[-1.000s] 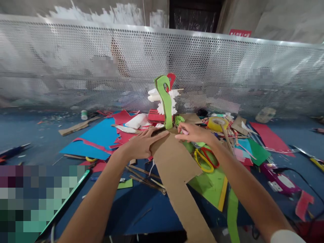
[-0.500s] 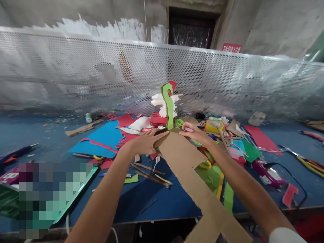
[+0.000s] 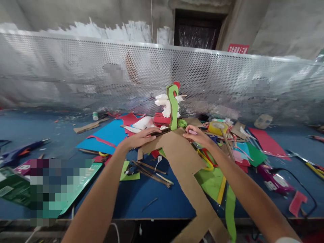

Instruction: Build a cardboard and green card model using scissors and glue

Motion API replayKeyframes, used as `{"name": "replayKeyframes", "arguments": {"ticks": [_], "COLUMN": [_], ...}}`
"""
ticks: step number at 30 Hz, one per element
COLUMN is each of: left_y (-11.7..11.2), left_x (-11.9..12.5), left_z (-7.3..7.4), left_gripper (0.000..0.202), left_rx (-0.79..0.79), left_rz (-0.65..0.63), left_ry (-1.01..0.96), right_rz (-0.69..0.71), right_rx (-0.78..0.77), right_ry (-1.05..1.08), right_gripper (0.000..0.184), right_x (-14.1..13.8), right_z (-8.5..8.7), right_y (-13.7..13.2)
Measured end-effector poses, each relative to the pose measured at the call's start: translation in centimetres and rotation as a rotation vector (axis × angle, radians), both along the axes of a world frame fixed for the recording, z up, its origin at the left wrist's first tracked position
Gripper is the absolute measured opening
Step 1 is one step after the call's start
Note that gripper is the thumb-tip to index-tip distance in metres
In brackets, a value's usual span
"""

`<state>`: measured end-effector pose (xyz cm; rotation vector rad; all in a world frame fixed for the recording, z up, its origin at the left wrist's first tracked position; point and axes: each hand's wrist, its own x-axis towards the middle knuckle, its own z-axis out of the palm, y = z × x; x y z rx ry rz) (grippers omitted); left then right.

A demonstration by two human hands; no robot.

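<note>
One blue sheet lies left of one cardboard piece overhanging the table; left hand now sits farther out on its left side, so bracing looks shifted, can't tell if pinching. One green cutout stands behind the cardboard; right hand, at the cardboard's right edge, pinches one pink object.

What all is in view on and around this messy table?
Table: one, blue, beneath the clutter
Cardboard piece: one large, brown, centre front
Curved cutout: one, green, upright beyond cardboard
Jagged shapes: several, white, behind cutout
Large sheet: one, blue, left
Long sheet: one, red, right
Tape roll: one, yellow, right of centre
Corded device: one, purple, right
Scraps: many, mixed colours, across table
Perforated screen: one, silver, behind table
Sign: one, red, upper right
Left hand: one, touching cardboard
Right hand: one, holding small pink object
</note>
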<state>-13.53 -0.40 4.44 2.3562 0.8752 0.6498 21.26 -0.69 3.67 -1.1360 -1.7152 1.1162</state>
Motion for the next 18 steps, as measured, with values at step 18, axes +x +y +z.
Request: {"name": "replayKeyframes", "arguments": {"ticks": [18], "left_y": [-3.0], "left_x": [1.4], "left_z": [-1.7], "left_gripper": [0.053], "left_rx": [-0.368], "left_rz": [0.517], "left_ry": [-0.408], "right_rz": [-0.166], "right_rx": [0.280], "right_ry": [0.078], "right_gripper": [0.034], "right_x": [-1.2], "right_z": [-0.7], "right_y": [1.7]}}
